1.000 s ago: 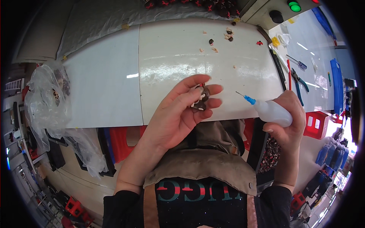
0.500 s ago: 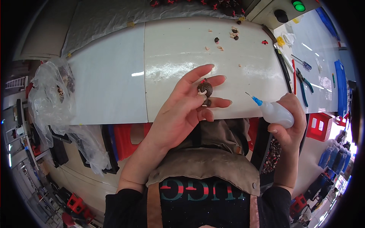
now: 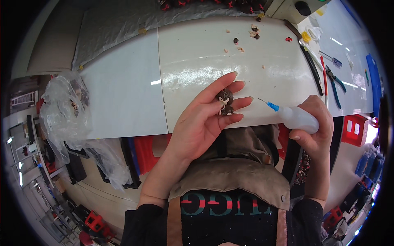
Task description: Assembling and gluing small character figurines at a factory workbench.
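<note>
My left hand (image 3: 204, 121) is over the near edge of the table, pinching a small brown-and-cream figurine (image 3: 225, 97) between thumb and fingers. The figurine has a round, dark brown head, and its lower part is partly covered by my thumb. In my right hand (image 3: 319, 127) is a translucent white squeeze bottle (image 3: 299, 119), lying on its side with fingers wrapped round it. Its blue nozzle (image 3: 272, 106) carries a thin needle pointing left toward the figurine. A gap remains between needle and figurine.
Small brown and cream pieces (image 3: 255, 30) lie scattered at the far side of the white table (image 3: 123, 90). To the right are pliers (image 3: 336, 84), a screwdriver (image 3: 332, 59) and a black-handled tool (image 3: 312, 69). Clear plastic bags (image 3: 61, 110) hang over the left end.
My left hand has turned the figurine, so more of its cream front and lower part shows. The bottle's needle has come closer to it from the right. The whole view has shifted slightly.
</note>
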### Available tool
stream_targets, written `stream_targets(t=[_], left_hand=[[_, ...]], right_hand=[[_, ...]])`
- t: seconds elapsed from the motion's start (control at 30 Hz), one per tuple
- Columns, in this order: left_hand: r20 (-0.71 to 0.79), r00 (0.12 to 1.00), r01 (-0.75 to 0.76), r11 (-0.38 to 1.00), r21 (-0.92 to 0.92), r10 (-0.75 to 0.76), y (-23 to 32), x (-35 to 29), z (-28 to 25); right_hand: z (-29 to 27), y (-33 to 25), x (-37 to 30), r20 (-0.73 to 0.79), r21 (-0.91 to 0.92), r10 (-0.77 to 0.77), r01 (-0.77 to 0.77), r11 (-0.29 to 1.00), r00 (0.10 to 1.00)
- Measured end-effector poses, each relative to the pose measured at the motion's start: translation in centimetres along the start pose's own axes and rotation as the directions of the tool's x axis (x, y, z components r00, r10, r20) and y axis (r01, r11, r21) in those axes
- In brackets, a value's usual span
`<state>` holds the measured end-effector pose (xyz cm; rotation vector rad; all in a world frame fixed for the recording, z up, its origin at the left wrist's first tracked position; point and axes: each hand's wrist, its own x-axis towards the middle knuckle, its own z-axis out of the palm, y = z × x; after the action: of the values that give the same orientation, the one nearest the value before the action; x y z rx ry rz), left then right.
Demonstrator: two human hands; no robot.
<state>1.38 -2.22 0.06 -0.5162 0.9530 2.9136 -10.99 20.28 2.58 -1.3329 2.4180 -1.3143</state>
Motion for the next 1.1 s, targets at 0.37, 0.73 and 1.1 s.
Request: stream_targets(t=[0.37, 0.73, 1.1], left_hand=[[0.011, 1.0, -0.009, 1.0, 0.008, 0.008, -0.4, 0.2, -0.5], [0.053, 0.998, -0.005, 0.986, -0.167, 0.014, -0.6, 0.3, -0.9], [0.039, 0.999, -0.001, 0.987, -0.162, 0.008, -0.5, 0.2, -0.9]], right_hand=[[0.2, -0.8, 1.0, 0.044, -0.026, -0.003, 0.004, 1.0, 0.999], [-0.2, -0.7, 1.6, 0.087, -0.175, -0.113, 0.127, 0.976, 0.99], [-0.3, -1.5, 2.5, 0.174, -0.225, -0.149, 0.187, 0.956, 0.973]])
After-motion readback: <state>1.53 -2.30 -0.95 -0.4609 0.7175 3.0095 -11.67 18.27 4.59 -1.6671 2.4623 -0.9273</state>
